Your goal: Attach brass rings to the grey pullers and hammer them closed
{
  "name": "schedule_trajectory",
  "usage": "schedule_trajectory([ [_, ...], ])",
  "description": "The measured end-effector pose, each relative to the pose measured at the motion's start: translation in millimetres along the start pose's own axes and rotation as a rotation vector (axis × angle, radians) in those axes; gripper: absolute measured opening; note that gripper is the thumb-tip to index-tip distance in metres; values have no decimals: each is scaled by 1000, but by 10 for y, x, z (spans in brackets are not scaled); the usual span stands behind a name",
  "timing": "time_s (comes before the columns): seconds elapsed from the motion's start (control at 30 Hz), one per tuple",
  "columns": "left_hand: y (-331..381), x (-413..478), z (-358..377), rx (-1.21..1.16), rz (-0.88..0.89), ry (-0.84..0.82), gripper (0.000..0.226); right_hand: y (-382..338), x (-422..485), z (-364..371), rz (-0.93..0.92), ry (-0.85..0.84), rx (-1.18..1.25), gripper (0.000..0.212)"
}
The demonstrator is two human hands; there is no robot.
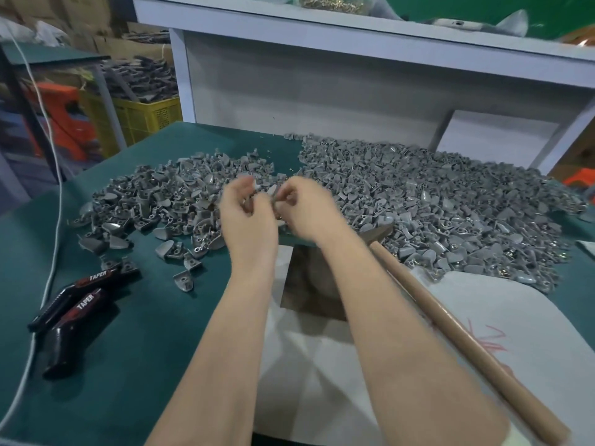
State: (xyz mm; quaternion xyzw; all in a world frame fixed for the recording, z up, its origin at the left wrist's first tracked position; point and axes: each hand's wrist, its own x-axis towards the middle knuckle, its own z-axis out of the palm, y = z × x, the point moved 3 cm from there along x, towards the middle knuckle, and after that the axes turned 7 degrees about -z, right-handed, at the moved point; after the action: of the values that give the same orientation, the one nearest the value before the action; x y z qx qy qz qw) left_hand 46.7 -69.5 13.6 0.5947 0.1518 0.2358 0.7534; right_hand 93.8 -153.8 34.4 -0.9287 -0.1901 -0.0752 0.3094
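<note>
My left hand [246,217] and my right hand [306,209] meet above the middle of the green table [145,333], both blurred. Between their fingertips they pinch a grey puller [272,191]; whether a brass ring is on it I cannot tell. A big heap of grey pullers [434,201] covers the table's right side, and a smaller heap of pullers [161,194] lies to the left. A hammer with a wooden handle [450,320] lies along my right forearm, its head [375,231] beside my right wrist.
Two black tools marked TAPER [80,300] lie at the left, near a white cable [53,226]. White paper [515,317] covers the near right of the table. A white shelf unit [322,75] stands behind. A yellow crate [141,117] sits at the far left.
</note>
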Motion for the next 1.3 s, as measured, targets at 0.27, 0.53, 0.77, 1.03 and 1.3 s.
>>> schedule_trajectory([
  [0.27,3,-113,164,119,51,-300,17,180,-415,-573,-9,80,470,11],
  [0.53,-59,4,23,-158,-41,-32,15,414,85,51,240,-178,-214,16],
  [0.77,-51,-17,42,-106,-55,-20,16,391,296,327,284,-260,-350,6],
  [1.03,25,-93,82,20,28,-81,17,433,267,203,298,-79,-45,26],
  [1.3,20,-373,320,652,240,-587,7,600,-594,-799,299,272,416,19],
])
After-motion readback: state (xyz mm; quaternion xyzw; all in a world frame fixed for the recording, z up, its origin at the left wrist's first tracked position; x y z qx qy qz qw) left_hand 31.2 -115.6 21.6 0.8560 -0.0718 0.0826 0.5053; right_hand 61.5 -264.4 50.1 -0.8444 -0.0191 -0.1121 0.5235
